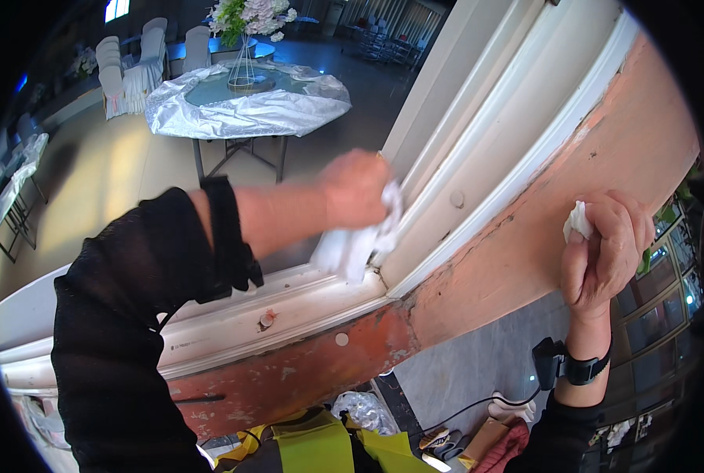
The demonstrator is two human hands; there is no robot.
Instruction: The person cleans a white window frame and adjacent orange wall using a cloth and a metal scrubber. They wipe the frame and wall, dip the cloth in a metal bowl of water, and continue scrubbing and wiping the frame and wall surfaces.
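Observation:
My left hand (358, 189), blurred by motion, grips a white cloth (352, 248) at the inner corner of a white window frame (476, 148). The cloth hangs over the meeting of the upright and the sill track (257, 319). My right hand (609, 248) pinches a small crumpled white wad (578, 222), which may be cloth or paper. That hand is at the outer edge of the salmon-painted wall (517, 236); whether it touches the wall I cannot tell. Dirt marks the frame corner, and a round plug (266, 320) sits in the track.
Below the frame runs a chipped red ledge (304, 355) bearing a thin dark rod (201, 399). Beyond the opening stands a round table (239, 115) with flowers and covered chairs (145, 59). Shoes (446, 443), a cardboard box (485, 440) and a plastic bag (363, 411) lie below.

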